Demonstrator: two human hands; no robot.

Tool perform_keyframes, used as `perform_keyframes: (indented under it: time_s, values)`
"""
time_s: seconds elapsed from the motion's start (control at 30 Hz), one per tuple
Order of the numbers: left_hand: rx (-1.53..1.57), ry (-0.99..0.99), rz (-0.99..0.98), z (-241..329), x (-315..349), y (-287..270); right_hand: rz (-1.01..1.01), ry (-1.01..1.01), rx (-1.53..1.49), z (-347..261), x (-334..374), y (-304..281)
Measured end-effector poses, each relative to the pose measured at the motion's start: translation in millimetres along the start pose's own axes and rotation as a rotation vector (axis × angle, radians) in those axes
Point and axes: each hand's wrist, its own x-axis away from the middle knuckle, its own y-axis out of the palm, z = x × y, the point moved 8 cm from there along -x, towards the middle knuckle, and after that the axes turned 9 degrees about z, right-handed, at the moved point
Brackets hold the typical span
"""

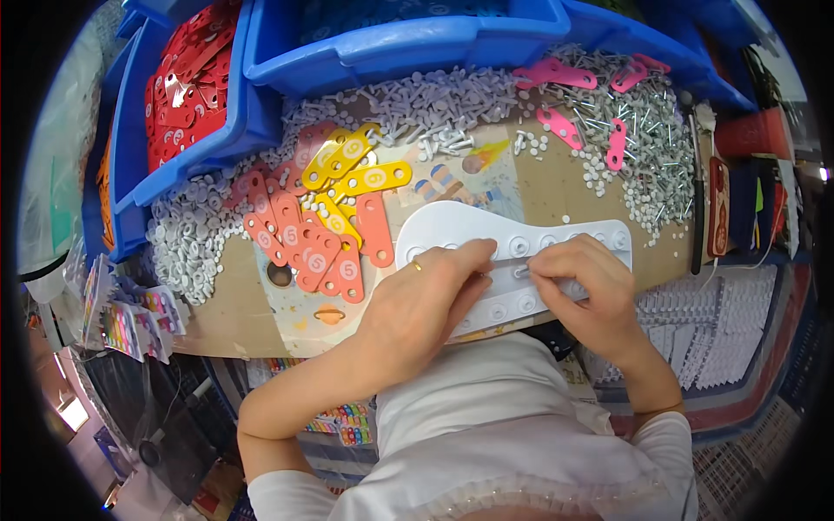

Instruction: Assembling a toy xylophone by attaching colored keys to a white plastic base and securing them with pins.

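A white plastic board (443,221), shaped like a bottle or paddle and dotted with round raised studs, lies in front of me at the table's near edge. My left hand (421,304), with a ring on one finger, rests over its wide part, fingers bent together; whatever is between them is hidden. On the narrower part my right hand (591,291) pinches thumb and forefinger at a small white pin (521,272) above the board. Beside the left hand lie coral-red number strips (300,243) and yellow number strips (373,178), both with holes.
Blue bins (408,48) line the back; one holds red strips (187,95). Heaps of white rivets (443,100), white caps (187,247) and metal pins (656,130) cover the table's back and sides. Pink strips (617,143) lie at right, near a red-handled tool (718,204).
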Motion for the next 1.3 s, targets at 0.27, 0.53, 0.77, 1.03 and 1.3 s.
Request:
perform_keyframes:
  time_s: [0.27, 0.53, 0.77, 1.03, 1.3]
  values:
    - [-0.205, 0.284, -0.128, 27.6, -5.2, 11.5, -0.071, -0.197, 0.05, -13.2, -13.4, -4.7]
    - [-0.402, 0.19, -0.095, -10.3, -126.0, 28.7, 0.17, -0.451, 0.562, 52.7, -106.6, -22.9]
    - [-0.623, 0.186, -0.133, -21.2, -149.5, 45.3, 0.252, -0.358, 0.44, 65.4, -101.3, -33.5]
    - [-0.66, 0.324, -0.152, -8.3, -154.3, 81.1, 0.328, 0.367, -0.153, 94.2, -59.7, -70.4]
    - [-0.422, 0.606, -0.376, -9.4, -158.3, 109.0, 0.269, 0.472, -0.307, 87.6, -24.4, -66.8]
